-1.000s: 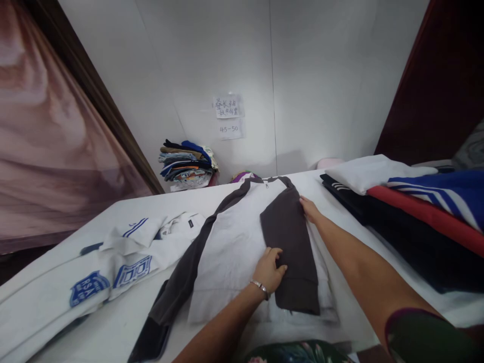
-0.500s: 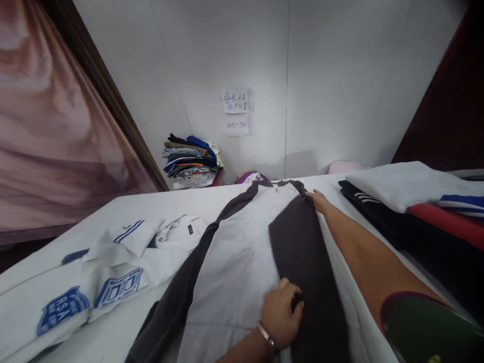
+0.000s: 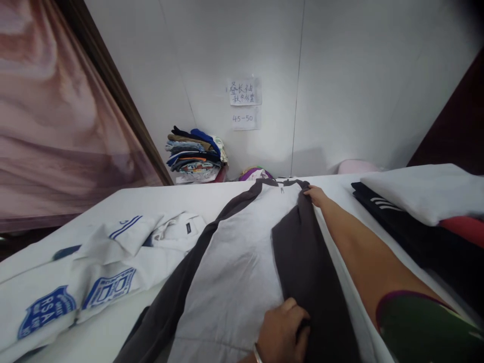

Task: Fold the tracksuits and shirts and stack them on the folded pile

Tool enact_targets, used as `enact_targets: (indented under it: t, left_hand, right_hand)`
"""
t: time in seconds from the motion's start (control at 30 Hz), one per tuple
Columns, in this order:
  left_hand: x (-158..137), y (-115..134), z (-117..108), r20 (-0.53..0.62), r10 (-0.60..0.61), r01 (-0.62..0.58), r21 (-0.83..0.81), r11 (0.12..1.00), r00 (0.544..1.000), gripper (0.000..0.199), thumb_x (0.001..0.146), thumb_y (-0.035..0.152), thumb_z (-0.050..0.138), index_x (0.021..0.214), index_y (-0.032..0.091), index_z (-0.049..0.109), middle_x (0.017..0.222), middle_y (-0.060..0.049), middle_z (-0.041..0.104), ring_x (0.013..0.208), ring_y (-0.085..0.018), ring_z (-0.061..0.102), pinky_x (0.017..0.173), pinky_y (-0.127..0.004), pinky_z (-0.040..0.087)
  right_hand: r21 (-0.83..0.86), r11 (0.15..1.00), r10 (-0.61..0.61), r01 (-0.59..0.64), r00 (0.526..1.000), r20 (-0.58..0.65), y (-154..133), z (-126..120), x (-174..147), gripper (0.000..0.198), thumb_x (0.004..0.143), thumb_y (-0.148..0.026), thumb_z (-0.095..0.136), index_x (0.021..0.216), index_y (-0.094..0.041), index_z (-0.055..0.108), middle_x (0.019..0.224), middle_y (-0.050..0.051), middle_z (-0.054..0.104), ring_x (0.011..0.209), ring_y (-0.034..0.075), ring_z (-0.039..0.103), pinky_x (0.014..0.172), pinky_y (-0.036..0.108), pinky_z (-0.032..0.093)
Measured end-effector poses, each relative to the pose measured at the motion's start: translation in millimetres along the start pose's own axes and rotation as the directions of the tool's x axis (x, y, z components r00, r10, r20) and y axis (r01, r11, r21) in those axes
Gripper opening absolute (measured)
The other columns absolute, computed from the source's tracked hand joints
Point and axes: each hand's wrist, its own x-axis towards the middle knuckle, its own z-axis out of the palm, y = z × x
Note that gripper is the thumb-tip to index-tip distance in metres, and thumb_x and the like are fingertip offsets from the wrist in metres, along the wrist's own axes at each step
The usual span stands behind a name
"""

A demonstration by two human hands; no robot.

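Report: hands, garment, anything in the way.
Left hand on folded-over dark sleeve; right hand at shoulder. Garment spread on table. White clothes alongside, apart from hands.

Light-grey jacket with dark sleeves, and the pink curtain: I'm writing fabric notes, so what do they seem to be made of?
Jacket: matte fabric, perhaps a cotton blend; its body shows soft creases and no gloss, but the exact fibre can't be told.
Pink curtain: smooth cloth with a satiny sheen, possibly polyester, judging by pale highlights along its folds.
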Motion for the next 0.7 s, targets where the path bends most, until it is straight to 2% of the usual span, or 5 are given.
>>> enact_targets:
  t: [0.13,0.3,0.43,0.6,0.7]
  left_hand:
    - [-0.3,-3.2,2.3,-0.026,0.032,-0.032,0.007,0.999,0.999,0.022,0.072,0.024,0.057,0.092,0.034,0.054,0.093,-0.004,0.064,0.083,-0.024,0.064,0.063,-0.038,0.051]
    - [-0.7,-0.1,2.7,-0.064,0.044,-0.043,0.015,0.999,0.997,0.022,0.072,0.023,0.056,0.092,0.034,0.055,0.092,-0.004,0.064,0.082,-0.023,0.064,0.062,-0.037,0.050]
    - [-3.7,6.6,-1.9,-0.110,0.048,-0.047,0.017,0.999,0.993,0.016,0.077,0.025,0.055,0.091,0.032,0.059,0.089,-0.002,0.065,0.078,-0.019,0.063,0.064,-0.033,0.049]
    - [0.6,18.6,-36.2,-0.245,0.091,-0.085,0.037,0.996,0.965,0.016,0.086,0.030,0.050,0.095,0.026,0.063,0.086,-0.001,0.065,0.080,-0.014,0.061,0.072,-0.026,0.047]
    - [30.8,23.7,-70.8,-0.359,0.111,-0.055,0.163,0.985,0.927,0.021,0.089,0.031,0.046,0.097,0.024,0.064,0.092,-0.002,0.066,0.088,-0.014,0.060,0.080,-0.026,0.046]
  right_hand:
    - [-0.007,0.999,-0.046,0.046,0.999,0.004,-0.3,-8.6,3.0,0.064,0.071,-0.007,0.058,0.132,-0.022,0.047,0.083,0.002,0.067,0.062,0.011,0.060,0.057,0.022,0.050]
    - [-0.121,0.993,-0.016,0.004,0.995,-0.101,8.4,-23.8,-2.2,0.071,0.068,-0.015,0.066,0.135,-0.014,0.044,0.095,0.011,0.066,0.068,0.017,0.061,0.052,0.024,0.047]
    - [-0.181,0.983,-0.038,0.017,0.993,-0.113,12.6,-29.4,-16.0,0.076,0.069,-0.017,0.066,0.140,-0.016,0.038,0.109,0.013,0.063,0.075,0.017,0.060,0.054,0.023,0.046]
    - [-0.200,0.979,-0.049,0.035,0.997,-0.065,12.1,-33.9,-46.9,0.078,0.074,-0.020,0.063,0.144,-0.019,0.029,0.117,0.013,0.060,0.079,0.015,0.059,0.054,0.020,0.046]
    - [-0.194,0.980,-0.043,0.035,0.998,-0.036,12.4,-39.1,-67.8,0.078,0.076,-0.019,0.060,0.146,-0.021,0.025,0.114,0.012,0.061,0.077,0.014,0.059,0.054,0.019,0.047]
